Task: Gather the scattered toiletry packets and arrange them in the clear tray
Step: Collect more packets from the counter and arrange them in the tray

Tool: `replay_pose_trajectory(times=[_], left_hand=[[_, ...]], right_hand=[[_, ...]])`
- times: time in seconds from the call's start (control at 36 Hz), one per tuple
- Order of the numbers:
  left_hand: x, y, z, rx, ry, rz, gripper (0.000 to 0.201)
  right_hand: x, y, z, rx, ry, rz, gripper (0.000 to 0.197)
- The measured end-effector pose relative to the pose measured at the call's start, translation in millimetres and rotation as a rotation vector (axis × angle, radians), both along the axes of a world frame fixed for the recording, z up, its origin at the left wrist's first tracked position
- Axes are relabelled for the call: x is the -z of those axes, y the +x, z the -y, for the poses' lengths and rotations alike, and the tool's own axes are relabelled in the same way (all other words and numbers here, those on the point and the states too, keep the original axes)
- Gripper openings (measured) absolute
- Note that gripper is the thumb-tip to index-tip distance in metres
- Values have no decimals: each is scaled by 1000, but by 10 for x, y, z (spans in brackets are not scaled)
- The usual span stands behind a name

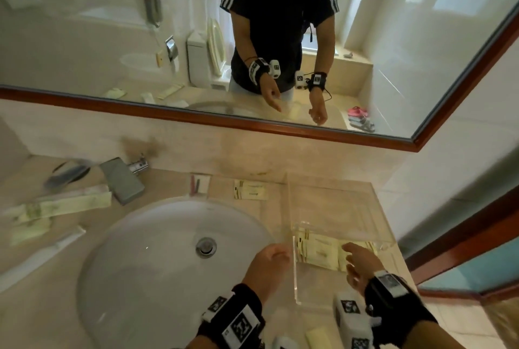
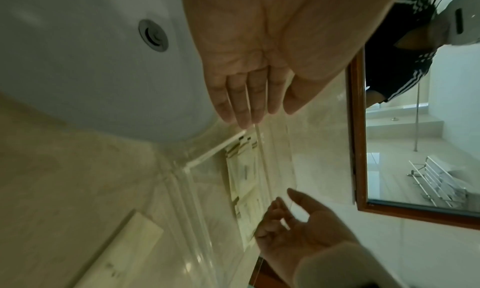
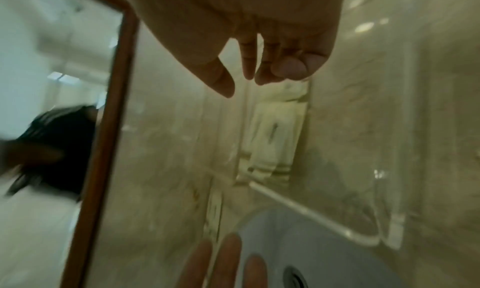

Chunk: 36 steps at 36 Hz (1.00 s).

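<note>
The tray [image 1: 331,199] is clear acrylic with low walls, standing on the bench [image 1: 168,177] just right of the sink [image 1: 157,236]. Pale yellow packets [image 1: 320,253] lie flat in its near end, overlapping one another. More packets sit outside it — one [image 1: 250,190] behind the sink beside the tray's far corner, a clear sachet [image 1: 200,185] left of that, long ones [image 1: 64,204] left of the faucet [image 1: 123,180], and one [image 1: 318,337] on the near edge of the bench.

The left hand [image 1: 269,260] hovers at the tray's near left corner, its grip open — fingers straight and together, holding nothing. The right hand [image 1: 361,264] hangs over the packets in the tray, fingers loosely curled and spread, thumb apart, with nothing between them; whether a fingertip touches a packet cannot be told.
</note>
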<state>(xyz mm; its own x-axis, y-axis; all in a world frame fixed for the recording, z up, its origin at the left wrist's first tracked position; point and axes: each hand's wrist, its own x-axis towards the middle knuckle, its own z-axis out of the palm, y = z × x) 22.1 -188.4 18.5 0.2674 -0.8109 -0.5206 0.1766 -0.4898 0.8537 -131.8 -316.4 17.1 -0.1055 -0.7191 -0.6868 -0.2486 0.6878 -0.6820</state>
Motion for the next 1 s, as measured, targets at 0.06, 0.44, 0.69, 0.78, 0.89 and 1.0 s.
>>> replay_pose_trajectory(times=[0.06,0.44,0.69,0.78,0.89,1.0], left_hand=[[-29,148,-67,-26,-10,-26,27],[-54,1518,-524,-313,-11,40,27],[104,1954,-722,-344,50,157,31],[181,1938,-827,-335,91,164,31],[254,1865,-860,-351,108,128,32],[232,1769,-794,-328,83,86,33]], right_hand=[[-126,269,-46,-162,-72,-18,6],[134,2292,-58,-1023,-437,-572,49],[639,2593,426,-1113,-459,-879,71],[757,2584,453,-1132,-484,-938,72],[798,2523,452,-1099,-573,-923,66],[756,2460,427,-1195,-612,-894,52]])
